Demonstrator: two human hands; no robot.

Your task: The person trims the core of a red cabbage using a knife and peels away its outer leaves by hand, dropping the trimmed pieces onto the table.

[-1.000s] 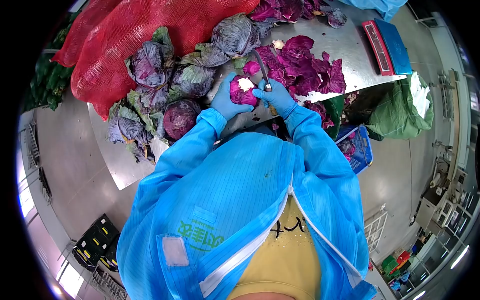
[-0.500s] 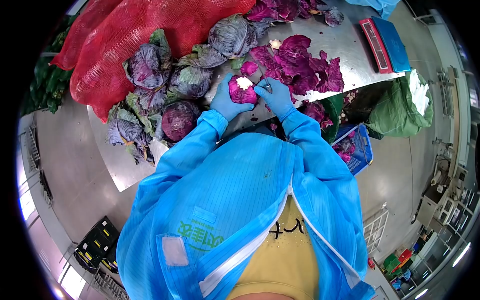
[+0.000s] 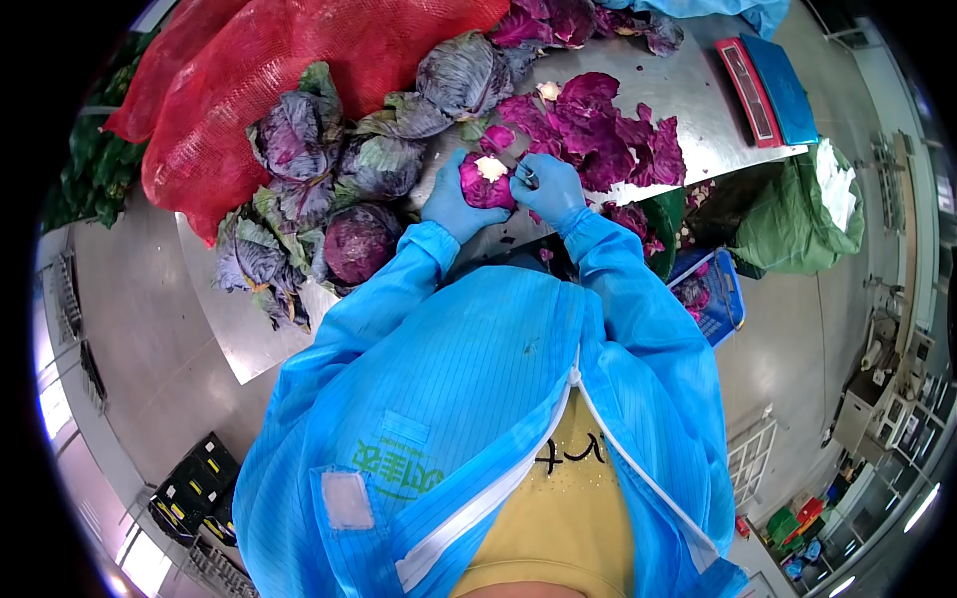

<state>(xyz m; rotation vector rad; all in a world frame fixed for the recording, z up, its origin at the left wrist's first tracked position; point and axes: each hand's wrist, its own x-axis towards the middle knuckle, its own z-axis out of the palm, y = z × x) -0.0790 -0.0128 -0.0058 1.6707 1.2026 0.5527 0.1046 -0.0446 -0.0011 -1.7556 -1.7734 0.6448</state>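
Note:
A trimmed red cabbage [image 3: 486,193] with its pale cut stem facing up sits in my left hand [image 3: 446,203], whose gloved fingers and thumb curl round its left and near sides. My right hand [image 3: 554,191], also in a blue glove, is closed on a small knife [image 3: 529,175] at the cabbage's right side. Most of the knife's handle is hidden by the fingers, and its blade is hard to make out. Loose purple leaves [image 3: 588,130] lie on the metal table [image 3: 688,85] just beyond my right hand.
Untrimmed cabbages [image 3: 381,164] and a red mesh sack [image 3: 259,90] crowd the left. At right are a red-and-blue box [image 3: 766,90], a blue basket [image 3: 726,309] and a green sack [image 3: 797,224]. Light blue fabric [image 3: 743,12] shows at the far edge.
The knife has turned in my right hand; its thin blade pointed away past the cabbage before and is now less visible. The cabbage and my left hand have shifted very slightly right.

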